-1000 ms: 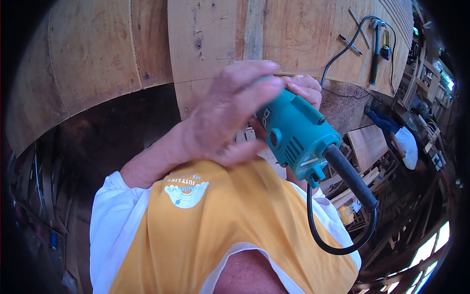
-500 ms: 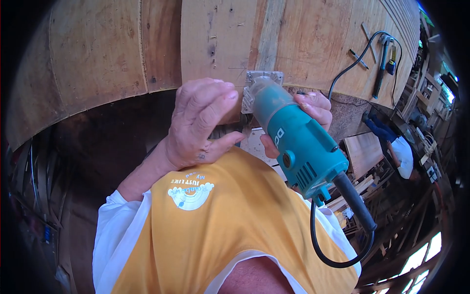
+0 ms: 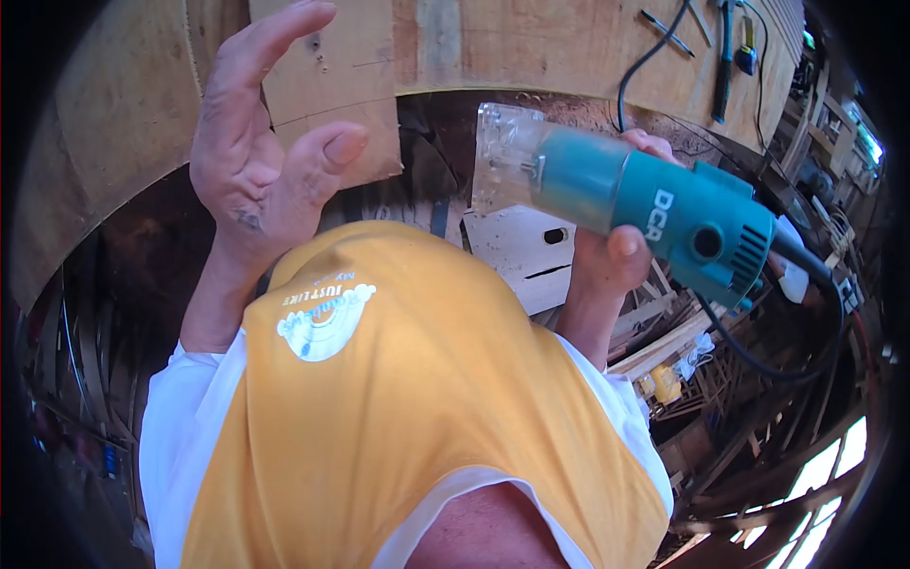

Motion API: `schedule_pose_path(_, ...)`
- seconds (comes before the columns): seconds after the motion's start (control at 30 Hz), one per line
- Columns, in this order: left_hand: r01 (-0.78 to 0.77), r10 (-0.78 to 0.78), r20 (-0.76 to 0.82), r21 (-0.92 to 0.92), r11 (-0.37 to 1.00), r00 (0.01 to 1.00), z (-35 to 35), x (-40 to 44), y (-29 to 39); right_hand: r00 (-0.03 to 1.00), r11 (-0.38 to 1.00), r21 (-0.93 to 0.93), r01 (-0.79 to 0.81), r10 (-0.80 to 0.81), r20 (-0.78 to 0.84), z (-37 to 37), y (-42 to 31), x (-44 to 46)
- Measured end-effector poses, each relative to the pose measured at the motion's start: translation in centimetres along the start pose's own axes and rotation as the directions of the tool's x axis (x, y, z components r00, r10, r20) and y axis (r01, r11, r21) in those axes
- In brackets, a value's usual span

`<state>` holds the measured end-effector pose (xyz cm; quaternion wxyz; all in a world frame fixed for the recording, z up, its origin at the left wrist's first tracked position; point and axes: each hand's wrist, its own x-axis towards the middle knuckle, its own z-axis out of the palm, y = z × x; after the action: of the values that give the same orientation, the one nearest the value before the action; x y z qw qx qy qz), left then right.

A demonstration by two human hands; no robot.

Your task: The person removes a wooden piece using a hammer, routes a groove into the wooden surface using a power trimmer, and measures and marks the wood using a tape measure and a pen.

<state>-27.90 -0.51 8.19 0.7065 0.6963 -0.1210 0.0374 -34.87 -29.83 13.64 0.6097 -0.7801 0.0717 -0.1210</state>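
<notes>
My right hand (image 3: 621,251) is wrapped round a teal trim router (image 3: 678,204), thumb on the near side and fingers partly hidden behind it. The router lies tilted sideways, its clear plastic base (image 3: 504,156) pointing left, held off the wood. Through the clear guard a small metal bit or collet shows. On the left, my left hand (image 3: 256,152) is open, thumb and forefinger spread wide apart, in front of a pale wooden board (image 3: 346,133). Whether this hand touches the board I cannot tell. That board juts past the edge of the wooden worktop (image 3: 493,57).
On the worktop's right end lie a hammer (image 3: 725,71), a tape measure (image 3: 748,57) and a pen (image 3: 667,33). The router's black cord (image 3: 796,375) loops at the right. A white panel with a slot (image 3: 517,251) stands below. Scrap timber (image 3: 664,346) is piled at the right.
The router has moved off the board's edge, swinging to the right and turning more sideways in my right hand. My left hand has shifted left and up, its fingers spreading. The view has shifted too.
</notes>
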Motion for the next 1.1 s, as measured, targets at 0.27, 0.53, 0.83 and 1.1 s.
schedule_pose_path(0.27,-0.209,0.151,0.399,0.106,0.972,0.905,2.3,2.2,4.0,0.930,0.955,0.102,0.278,-0.294,0.220,-1.7,-1.3,2.4)
schedule_pose_path(0.53,-0.257,0.206,0.513,0.028,0.966,0.833,6.7,-0.6,5.2,0.906,0.971,-0.119,0.207,-0.145,0.398,1.4,-7.4,1.0)
schedule_pose_path(0.83,-0.357,0.377,0.275,-0.123,0.926,0.885,9.7,-2.5,3.3,0.872,0.914,-0.277,0.296,-0.139,0.470,1.3,-8.4,0.9)
schedule_pose_path(1.1,-0.563,0.542,0.187,0.083,0.822,0.819,10.2,-0.7,2.0,0.811,0.724,-0.407,0.558,-0.370,0.453,0.2,-6.5,0.3)
